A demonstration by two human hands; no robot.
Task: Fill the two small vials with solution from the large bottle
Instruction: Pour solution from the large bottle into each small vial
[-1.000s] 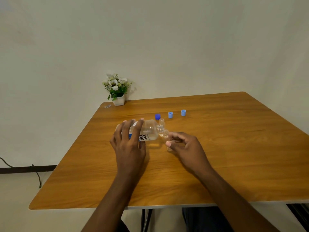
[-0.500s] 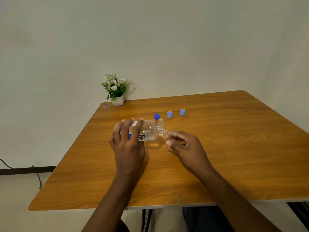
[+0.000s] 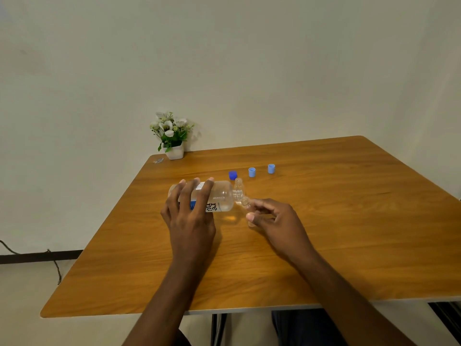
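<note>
Pouring midway: grip of left hand (image 3: 192, 221) wraps the tipped large clear bottle (image 3: 222, 194); right hand (image 3: 279, 221) pinches one small clear vial (image 3: 245, 203) at its mouth; other vial (image 3: 238, 183) stands behind, fill unclear.

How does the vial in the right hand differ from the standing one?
The right hand pinches the held vial at the large bottle's mouth; no hand touches the standing vial. The held vial is partly hidden by fingers; the standing vial is in plain view behind the bottle's neck. Both are small, clear and uncapped.
</note>
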